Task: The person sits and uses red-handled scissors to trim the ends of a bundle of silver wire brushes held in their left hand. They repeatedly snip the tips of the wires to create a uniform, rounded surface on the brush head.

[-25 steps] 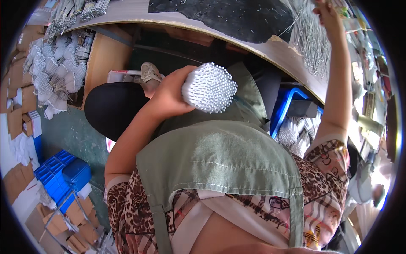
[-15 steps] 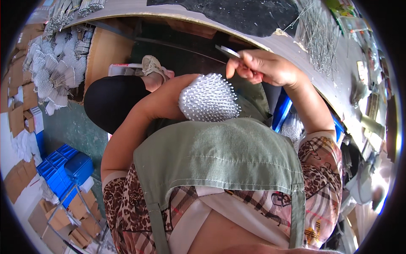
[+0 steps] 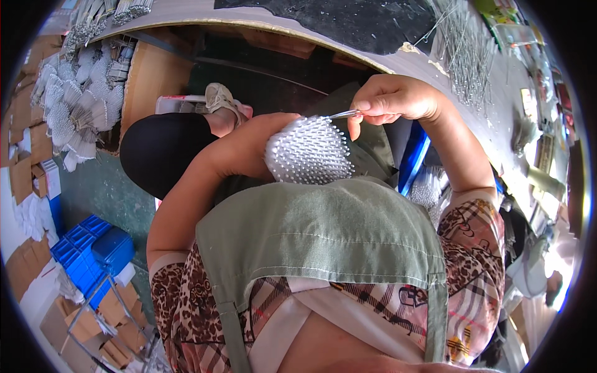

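Note:
In front of my apron, a dense round bundle of thin stems with white bead-like tips (image 3: pixel 309 152) faces up toward me. My left hand (image 3: pixel 281 127) holds it from the left; most of its fingers are hidden behind the bundle. A slim silver metal tool, looking like tweezers (image 3: pixel 346 114), is pinched in my right hand (image 3: pixel 395 99). Its tip meets the upper right edge of the bundle, among the white tips. Whether the tip grips a single stem is too small to tell.
A worktable (image 3: pixel 373 56) curves across the top, with loose thin wires (image 3: pixel 463 59) on its right part. Similar white-tipped bundles (image 3: pixel 84 112) are piled at the left. Lower left are a blue plastic crate (image 3: pixel 81 248) and cardboard boxes (image 3: pixel 118 304). A blue bin (image 3: pixel 415 163) stands beside my right arm.
My right hand has turned and come slightly down, bringing the tool's tip from above the bundle onto its upper edge. My left hand and the bundle have hardly shifted.

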A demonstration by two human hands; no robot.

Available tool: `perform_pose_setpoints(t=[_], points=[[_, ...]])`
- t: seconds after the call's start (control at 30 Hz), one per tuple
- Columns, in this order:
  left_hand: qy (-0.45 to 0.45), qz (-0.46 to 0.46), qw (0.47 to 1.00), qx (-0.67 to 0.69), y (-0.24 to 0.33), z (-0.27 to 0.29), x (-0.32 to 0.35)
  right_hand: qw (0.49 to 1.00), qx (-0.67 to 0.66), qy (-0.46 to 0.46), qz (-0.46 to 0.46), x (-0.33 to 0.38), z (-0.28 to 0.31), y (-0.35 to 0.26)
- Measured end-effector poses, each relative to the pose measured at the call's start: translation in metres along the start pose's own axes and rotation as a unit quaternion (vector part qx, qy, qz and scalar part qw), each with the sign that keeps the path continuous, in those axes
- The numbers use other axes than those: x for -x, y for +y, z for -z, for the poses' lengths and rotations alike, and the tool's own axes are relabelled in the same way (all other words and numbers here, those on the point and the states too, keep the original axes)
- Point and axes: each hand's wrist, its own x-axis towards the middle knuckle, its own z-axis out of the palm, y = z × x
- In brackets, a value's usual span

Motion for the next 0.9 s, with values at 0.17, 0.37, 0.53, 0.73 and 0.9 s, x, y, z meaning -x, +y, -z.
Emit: perform_pose_setpoints(t=[0.17,0.37,0.53,0.73,0.9], points=[[-0.019,0.021,0.999,0.025,-0.002,-0.001,-0.001,1.000,0.026,-0.004,-0.006,-0.003,0.001,-0.005],[-0.021,0.041,0.997,0.055,0.001,-0.001,-0.002,1.000,0.006,0.011,0.011,-0.007,-0.004,0.000],[-0.021,0.051,0.998,0.035,-0.001,-0.001,-0.002,0.997,0.003,0.069,0.042,-0.006,-0.012,0.008],[0.076,-0.033,0.996,0.013,0.007,-0.007,0.005,0.992,-0.075,0.100,0.033,-0.008,-0.014,0.011],[0.108,-0.064,0.992,-0.034,0.007,-0.005,0.009,0.980,-0.149,0.124,0.033,-0.009,-0.017,0.016]])
